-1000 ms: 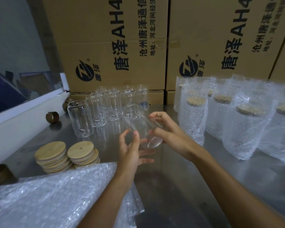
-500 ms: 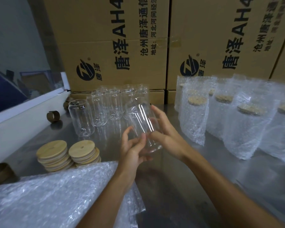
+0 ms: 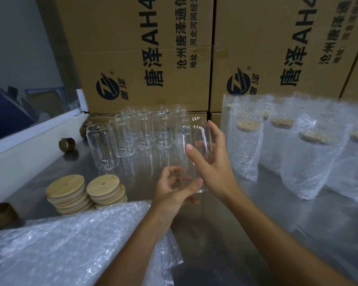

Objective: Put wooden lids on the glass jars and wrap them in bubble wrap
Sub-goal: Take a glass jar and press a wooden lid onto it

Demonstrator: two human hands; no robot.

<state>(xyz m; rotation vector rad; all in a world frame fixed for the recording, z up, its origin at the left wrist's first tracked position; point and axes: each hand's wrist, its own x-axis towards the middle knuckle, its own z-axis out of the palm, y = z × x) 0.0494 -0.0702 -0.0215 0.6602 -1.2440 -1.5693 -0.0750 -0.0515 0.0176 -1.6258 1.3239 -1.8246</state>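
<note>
A clear glass jar point(image 3: 196, 139) stands upright above the steel table, with no lid on it. My right hand point(image 3: 213, 166) grips its side, thumb in front and fingers behind. My left hand point(image 3: 172, 190) holds the jar's base with curled fingers. Two stacks of round wooden lids point(image 3: 85, 190) sit at the left. A pile of bubble wrap sheets point(image 3: 70, 244) lies at the near left. Several empty jars point(image 3: 141, 133) stand in a group behind.
Several lidded jars in bubble wrap bags point(image 3: 298, 145) stand at the right. Cardboard boxes point(image 3: 143, 52) wall off the back. Brown tape rolls point(image 3: 67, 144) lie at the left by a white ledge point(image 3: 29, 141). Bare steel table point(image 3: 256, 234) lies between my arms.
The jar has been tipped from lying sideways to upright and raised a little. My right hand shifted from its end to its side; my left hand moved under the base.
</note>
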